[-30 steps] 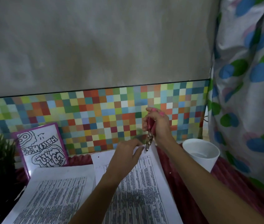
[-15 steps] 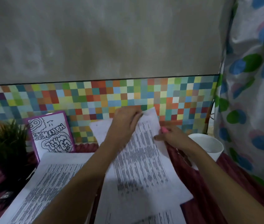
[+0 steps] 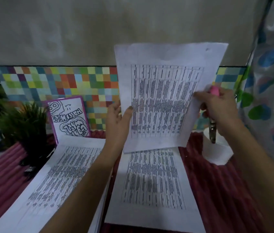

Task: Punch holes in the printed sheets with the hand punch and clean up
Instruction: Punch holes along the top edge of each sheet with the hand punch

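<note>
Raised sheet: I hold one printed sheet [image 3: 164,98] upright in the air, above the stacks and in front of the wall. It is white, with a ruled table of dense dark text in columns, wide blank margins, and a small dark mark near the upper right corner.
Left hand: my left hand [image 3: 117,121] pinches the sheet's left edge, thumb on the printed face, fingers behind.
Right hand: my right hand [image 3: 220,106] is curled round the hand punch [image 3: 212,130], its fingertips touching the sheet's right edge.
Hand punch: pink handle showing above my fist, metal jaws pointing down over the white cup [image 3: 216,152]. Cannot tell whether the jaws are closed.
Stacks: one pile of printed sheets [image 3: 153,182] lies flat just under the raised one. A second pile [image 3: 57,179] lies to its left, angled.
Surface: the surface [image 3: 225,190] has a dark red ribbed cover.
Behind: a doodle card [image 3: 69,118] with a purple border leans on the mosaic tile strip [image 3: 57,84], with a green plant [image 3: 20,125] beside it.
Right side: a spotted curtain [image 3: 270,81].
</note>
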The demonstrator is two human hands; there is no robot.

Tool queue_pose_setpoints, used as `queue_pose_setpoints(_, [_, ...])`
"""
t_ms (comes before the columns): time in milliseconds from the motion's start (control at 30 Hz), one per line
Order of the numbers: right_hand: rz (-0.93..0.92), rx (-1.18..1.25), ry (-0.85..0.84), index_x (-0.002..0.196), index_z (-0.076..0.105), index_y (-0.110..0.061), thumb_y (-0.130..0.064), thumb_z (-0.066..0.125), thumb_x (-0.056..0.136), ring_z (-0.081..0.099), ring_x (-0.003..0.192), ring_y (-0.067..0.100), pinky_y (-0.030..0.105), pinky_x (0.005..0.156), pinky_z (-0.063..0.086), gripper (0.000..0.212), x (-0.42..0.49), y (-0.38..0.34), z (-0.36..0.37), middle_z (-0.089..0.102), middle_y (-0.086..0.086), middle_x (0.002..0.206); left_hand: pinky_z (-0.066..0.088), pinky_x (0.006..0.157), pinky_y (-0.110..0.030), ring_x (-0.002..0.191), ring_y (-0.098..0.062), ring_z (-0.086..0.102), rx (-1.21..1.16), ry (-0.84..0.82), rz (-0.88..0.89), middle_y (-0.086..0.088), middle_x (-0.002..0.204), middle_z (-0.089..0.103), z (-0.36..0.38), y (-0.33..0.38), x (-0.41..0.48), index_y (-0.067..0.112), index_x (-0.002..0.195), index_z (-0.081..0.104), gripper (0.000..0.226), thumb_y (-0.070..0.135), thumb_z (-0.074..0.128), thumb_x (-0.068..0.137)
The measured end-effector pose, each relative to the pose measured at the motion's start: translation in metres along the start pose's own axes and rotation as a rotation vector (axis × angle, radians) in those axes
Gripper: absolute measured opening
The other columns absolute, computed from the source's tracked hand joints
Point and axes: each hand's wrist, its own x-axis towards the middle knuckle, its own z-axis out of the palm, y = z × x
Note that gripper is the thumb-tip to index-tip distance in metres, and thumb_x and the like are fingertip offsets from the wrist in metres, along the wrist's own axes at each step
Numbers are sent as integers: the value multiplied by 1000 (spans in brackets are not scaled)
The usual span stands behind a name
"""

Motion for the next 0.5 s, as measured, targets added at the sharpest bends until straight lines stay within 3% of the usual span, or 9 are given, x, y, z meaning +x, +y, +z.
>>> queue_pose_setpoints(100, [59,-55,-51,70,54,-13,-16,69,83,46,45,12,22,42,38,21,-4,5,5,50,4,61,49,100,-42,113,-15,61,81,-92,-62,1,121,64,-5,-33,-20,19,121,54,24,22,55,97])
queue_pose_setpoints(167, [94,-63,-57,69,55,-15,-17,69,84,47,49,15,24,45,38,20,-6,5,10,53,2,63,48,100,-46,109,-17,62,112,-112,-160,3,115,66,-6,-51,-35,18,119,58,22,21,51,99])
queue_pose_setpoints(267, [89,-46,-75,74,58,-15,-19,68,85,51,54,14,23,44,41,15,-5,-8,17,58,3,70,49,97,-40,109,-18,61,144,-81,-162,9,110,64,-7,-42,-33,23,116,56,18,19,47,101])
queue_pose_setpoints(433, [-3,-113,-65,76,59,-18,-24,67,83,49,54,18,23,43,40,12,8,-46,41,56,5,72,45,103,-46,117,-27,57,210,-42,-41,-10,126,61,-42,8,3,11,129,52,31,24,46,101])
queue_pose_setpoints(500, [-34,-81,-68,82,60,-15,-23,67,81,48,52,17,24,42,39,10,11,-58,54,56,9,79,52,89,-37,100,-24,63,213,-23,-39,-11,111,65,-64,21,10,7,122,55,26,21,48,101])
